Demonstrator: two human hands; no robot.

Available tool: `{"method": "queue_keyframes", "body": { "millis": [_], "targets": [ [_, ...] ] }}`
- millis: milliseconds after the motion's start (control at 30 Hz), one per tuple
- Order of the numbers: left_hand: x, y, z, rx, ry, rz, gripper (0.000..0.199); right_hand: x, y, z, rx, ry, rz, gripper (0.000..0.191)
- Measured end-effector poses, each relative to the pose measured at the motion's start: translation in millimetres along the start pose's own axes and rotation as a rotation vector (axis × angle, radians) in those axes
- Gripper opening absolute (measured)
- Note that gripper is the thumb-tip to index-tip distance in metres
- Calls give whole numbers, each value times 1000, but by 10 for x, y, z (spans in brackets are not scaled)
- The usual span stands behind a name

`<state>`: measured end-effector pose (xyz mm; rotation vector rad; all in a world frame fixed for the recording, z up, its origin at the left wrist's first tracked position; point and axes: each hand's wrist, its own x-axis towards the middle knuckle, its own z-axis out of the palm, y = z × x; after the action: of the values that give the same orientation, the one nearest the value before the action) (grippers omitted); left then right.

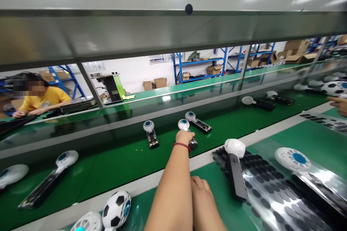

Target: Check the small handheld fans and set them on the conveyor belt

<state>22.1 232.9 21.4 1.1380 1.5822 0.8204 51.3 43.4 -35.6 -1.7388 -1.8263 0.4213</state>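
Note:
My left hand (184,138), wearing a red band at the wrist, reaches onto the dark green conveyor belt. Its fingers are closed on a handheld fan (183,124) with a white round head, blue centre and dark handle. Just beyond lies another fan (202,124), its handle open to show the inside parts. To the left is a similar open-handled fan (150,135). My right hand (202,189) rests low at the near table edge, partly behind my left forearm; its fingers are hidden, so whether it holds anything is unclear.
A fan with a grey handle (237,177) lies on a sheet of black round pads (267,182). A football-patterned fan head (116,209) sits front left. Another person's hand (340,105) shows at far right. Across the line sits a person in yellow (54,97). A metal shelf (162,32) spans overhead.

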Motion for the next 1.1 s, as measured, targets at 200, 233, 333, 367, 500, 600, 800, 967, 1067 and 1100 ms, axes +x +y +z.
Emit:
{"method": "queue_keyframes", "body": {
  "millis": [200,233,333,367,500,600,800,967,1067,1100],
  "targets": [
    [-450,-26,-290,-401,-72,-106,26,-6,-62,-51,5,-4,33,17],
    [-561,-57,-346,-467,-63,-94,24,-10,-64,-65,7,-8,28,17],
    [-886,-183,-488,-613,-14,-59,17,-27,-62,-90,2,-22,13,18],
    [-985,-233,-520,-646,6,-52,15,-33,-62,-91,-2,-26,9,18],
    [-1310,-438,-560,-728,87,-65,17,-42,-77,-75,-22,-36,7,18],
    [-1488,-599,-513,-784,150,-80,17,-32,-104,-73,-31,-37,22,22],
    [-1653,-911,-413,-876,250,-60,21,-49,-161,-166,27,-62,48,23],
    [-1649,-1002,-446,-917,267,1,27,6,-90,-381,222,-129,20,15],
    [-1662,-1003,-450,-909,204,4,39,95,-17,-563,343,-169,14,14],
    [-1672,-1006,-438,-900,170,16,42,116,-5,-621,380,-184,11,16]
  ]
}}
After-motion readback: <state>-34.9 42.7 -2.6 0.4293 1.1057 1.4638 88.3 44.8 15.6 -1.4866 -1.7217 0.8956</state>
